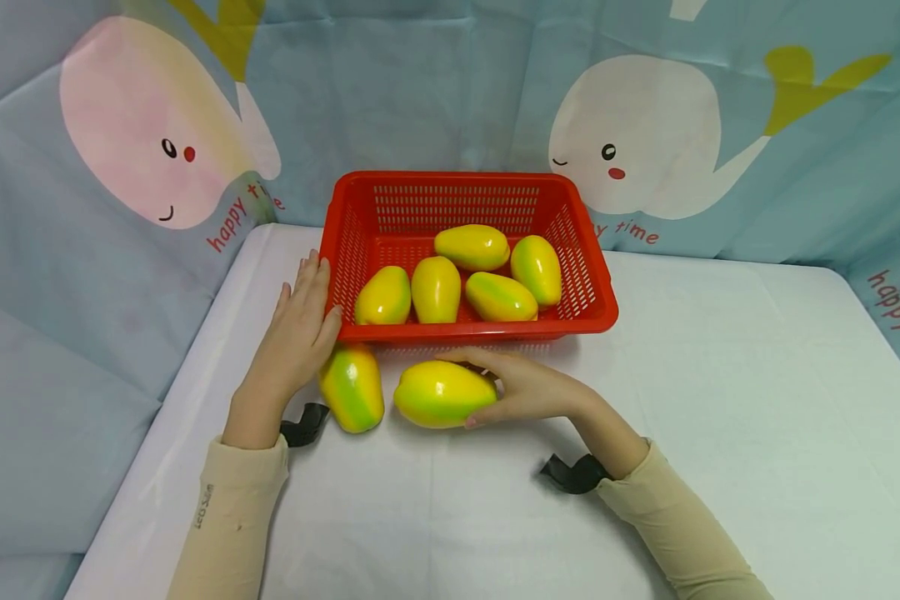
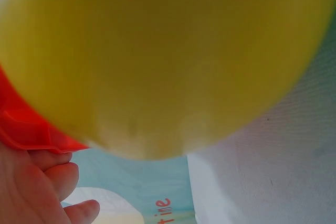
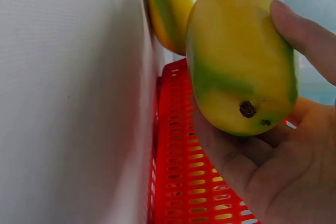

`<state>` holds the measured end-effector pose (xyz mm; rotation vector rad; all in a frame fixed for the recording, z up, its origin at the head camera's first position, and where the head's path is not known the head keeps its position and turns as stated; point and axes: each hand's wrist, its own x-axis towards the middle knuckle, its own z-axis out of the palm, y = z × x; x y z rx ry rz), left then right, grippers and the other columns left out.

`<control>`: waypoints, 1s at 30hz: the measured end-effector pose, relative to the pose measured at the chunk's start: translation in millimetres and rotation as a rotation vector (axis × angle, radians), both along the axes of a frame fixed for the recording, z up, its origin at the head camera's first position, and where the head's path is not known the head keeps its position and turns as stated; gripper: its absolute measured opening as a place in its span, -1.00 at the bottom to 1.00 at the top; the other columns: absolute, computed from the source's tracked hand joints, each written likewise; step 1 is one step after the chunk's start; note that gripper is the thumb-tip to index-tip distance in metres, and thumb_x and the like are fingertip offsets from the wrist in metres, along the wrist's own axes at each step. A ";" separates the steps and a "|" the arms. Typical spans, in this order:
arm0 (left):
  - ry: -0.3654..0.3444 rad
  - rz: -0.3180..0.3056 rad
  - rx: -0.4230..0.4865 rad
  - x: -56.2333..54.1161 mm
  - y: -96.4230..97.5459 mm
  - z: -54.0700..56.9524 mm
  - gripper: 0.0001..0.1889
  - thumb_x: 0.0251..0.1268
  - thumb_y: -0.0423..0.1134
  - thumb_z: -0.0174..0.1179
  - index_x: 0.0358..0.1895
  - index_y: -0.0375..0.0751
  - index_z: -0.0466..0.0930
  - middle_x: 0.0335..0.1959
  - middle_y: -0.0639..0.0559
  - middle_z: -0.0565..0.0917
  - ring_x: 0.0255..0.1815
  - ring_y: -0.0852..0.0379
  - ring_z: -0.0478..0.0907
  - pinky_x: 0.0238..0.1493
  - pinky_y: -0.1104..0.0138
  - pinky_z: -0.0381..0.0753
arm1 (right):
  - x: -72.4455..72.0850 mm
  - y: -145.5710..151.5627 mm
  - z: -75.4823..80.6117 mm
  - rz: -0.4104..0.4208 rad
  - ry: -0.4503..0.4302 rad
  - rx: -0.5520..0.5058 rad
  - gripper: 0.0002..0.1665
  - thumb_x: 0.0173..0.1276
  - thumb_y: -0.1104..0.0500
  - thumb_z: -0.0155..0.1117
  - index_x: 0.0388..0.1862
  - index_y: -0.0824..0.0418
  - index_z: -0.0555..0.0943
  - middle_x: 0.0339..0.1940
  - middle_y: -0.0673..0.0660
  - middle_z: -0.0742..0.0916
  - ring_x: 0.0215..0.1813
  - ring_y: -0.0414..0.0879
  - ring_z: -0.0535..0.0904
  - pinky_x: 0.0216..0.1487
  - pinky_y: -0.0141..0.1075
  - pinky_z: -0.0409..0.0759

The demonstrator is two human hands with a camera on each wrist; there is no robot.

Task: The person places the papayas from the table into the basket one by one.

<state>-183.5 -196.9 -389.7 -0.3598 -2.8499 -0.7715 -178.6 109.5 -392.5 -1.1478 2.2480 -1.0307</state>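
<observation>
My right hand [image 1: 521, 387] grips a yellow-green papaya [image 1: 438, 396], thumb on the near side and fingers on the far side. Its blunt end with a dark stem scar faces the right wrist camera. This papaya lies sideways, close over the table in front of the red plastic basket [image 1: 487, 332]. Straight fingers of my left hand [image 1: 296, 333] rest along the basket's left side. Beside that wrist, another papaya [image 1: 352, 390] sits against the front left corner; it fills most of the left wrist view [image 2: 157, 66]. Several papayas [image 1: 437, 290] lie inside the basket.
The basket stands at the back of a white-covered table [image 1: 720, 400], near a blue curtain [image 1: 420, 100] printed with cartoon whales. Black straps [image 1: 573, 475] show at both wrists.
</observation>
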 end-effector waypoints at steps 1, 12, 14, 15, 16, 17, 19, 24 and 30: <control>-0.001 0.001 0.001 0.2 -0.2 0.1 -0.32 0.41 -0.17 -0.18 0.49 -0.35 -0.18 0.52 -0.16 -0.18 0.52 -0.07 -0.27 0.43 -0.05 -0.27 | 0.1 0.2 0.7 0.001 0.002 -0.004 -0.12 0.08 0.08 0.48 0.38 0.00 0.30 0.23 -0.09 0.51 0.14 -0.20 0.43 0.23 -0.21 0.39; -0.013 0.000 0.005 0.3 -1.3 0.9 -0.33 0.43 -0.16 -0.20 0.49 -0.35 -0.18 0.53 -0.14 -0.20 0.52 -0.05 -0.29 0.43 -0.04 -0.29 | 1.2 3.3 12.6 0.014 -0.023 -0.080 -0.14 0.10 0.09 0.46 0.38 0.02 0.31 0.25 -0.10 0.48 0.18 -0.18 0.39 0.26 -0.19 0.35; -0.017 -0.005 0.009 0.1 -0.6 0.8 -0.34 0.43 -0.16 -0.21 0.48 -0.36 -0.18 0.53 -0.15 -0.21 0.52 -0.05 -0.29 0.43 -0.04 -0.29 | 1.1 5.3 14.6 0.005 -0.026 -0.092 -0.14 0.09 0.08 0.46 0.38 0.02 0.31 0.26 -0.10 0.47 0.21 -0.18 0.37 0.28 -0.17 0.34; -0.019 -0.008 0.012 0.0 -0.1 0.7 -0.34 0.43 -0.16 -0.21 0.48 -0.36 -0.18 0.53 -0.15 -0.21 0.52 -0.05 -0.30 0.43 -0.03 -0.30 | 1.1 6.5 15.6 0.002 -0.019 -0.099 -0.13 0.09 0.08 0.47 0.38 0.02 0.31 0.26 -0.10 0.47 0.22 -0.18 0.36 0.29 -0.15 0.33; -0.021 -0.009 0.014 0.0 0.3 0.8 -0.34 0.43 -0.16 -0.21 0.48 -0.36 -0.18 0.53 -0.15 -0.21 0.52 -0.05 -0.30 0.43 -0.02 -0.31 | 0.6 7.2 17.0 -0.002 -0.010 -0.107 -0.13 0.08 0.08 0.47 0.38 0.03 0.31 0.27 -0.10 0.47 0.23 -0.18 0.36 0.29 -0.15 0.33; -0.021 -0.011 0.015 -0.1 0.7 0.7 -0.34 0.43 -0.16 -0.22 0.48 -0.37 -0.18 0.53 -0.15 -0.21 0.52 -0.05 -0.30 0.43 -0.02 -0.31 | 0.4 7.9 18.9 -0.004 -0.004 -0.118 -0.13 0.08 0.09 0.47 0.38 0.04 0.32 0.27 -0.09 0.47 0.23 -0.18 0.36 0.29 -0.15 0.33; -0.019 -0.013 0.016 -0.4 1.4 0.4 -0.34 0.43 -0.17 -0.22 0.48 -0.37 -0.18 0.52 -0.16 -0.20 0.52 -0.05 -0.30 0.43 -0.02 -0.31 | -0.5 9.3 23.4 -0.008 0.000 -0.134 -0.13 0.07 0.11 0.48 0.38 0.06 0.32 0.28 -0.08 0.47 0.23 -0.17 0.36 0.29 -0.13 0.33; -0.015 -0.001 0.008 0.2 2.1 0.4 -0.32 0.41 -0.17 -0.18 0.48 -0.35 -0.17 0.52 -0.16 -0.19 0.52 -0.07 -0.27 0.42 -0.05 -0.26 | -3.9 8.9 36.6 -0.014 -0.001 -0.157 -0.14 0.09 0.16 0.46 0.38 0.10 0.32 0.27 -0.05 0.47 0.23 -0.14 0.35 0.27 -0.11 0.35; -0.016 0.011 0.009 1.2 1.0 1.3 -0.32 0.40 -0.18 -0.16 0.48 -0.35 -0.16 0.52 -0.17 -0.17 0.52 -0.06 -0.27 0.43 -0.04 -0.28 | -13.1 6.3 47.9 -0.027 -0.022 -0.185 -0.13 0.10 0.21 0.45 0.39 0.13 0.29 0.29 -0.02 0.44 0.26 -0.13 0.32 0.26 -0.15 0.37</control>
